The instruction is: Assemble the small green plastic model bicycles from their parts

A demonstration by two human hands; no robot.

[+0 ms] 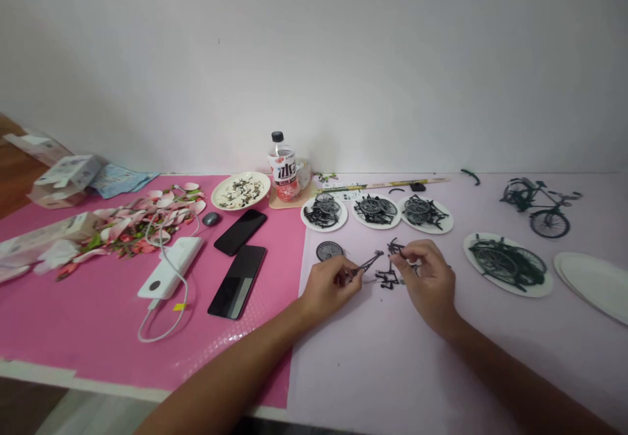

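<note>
Over the pale lilac covering near the front edge of the counter [353,376], my left grip [330,286] pinches a thin black forked bicycle piece [367,264], whose slim end points toward the back right corner. My right grip [428,282] is closed, thumb against forefinger, on a small black bent piece [394,246]; my fingertips hide part of it, so I cannot tell its full shape. Between my hands a small black skeletal part [387,280] lies on the counter. Left of me, on the pink covering, lie a glossy black phone [237,282] and a white rectangular power bank [169,269] with a white cable.

Just beyond my left grip is a black spoked wheel [330,250]. Toward the right edge, a white oval plate [548,288] carries black bicycle parts, with bare white oval plates [596,284] beside it.

Farther off, three round white plates [326,228] stand in a row, heaped with black wheels and frames, while an assembled black model bicycle [549,223] lies toward the back right corner. Along the back edge are a long yellowish stick [383,185] and a clear bottle with a black cap [284,172].
</note>
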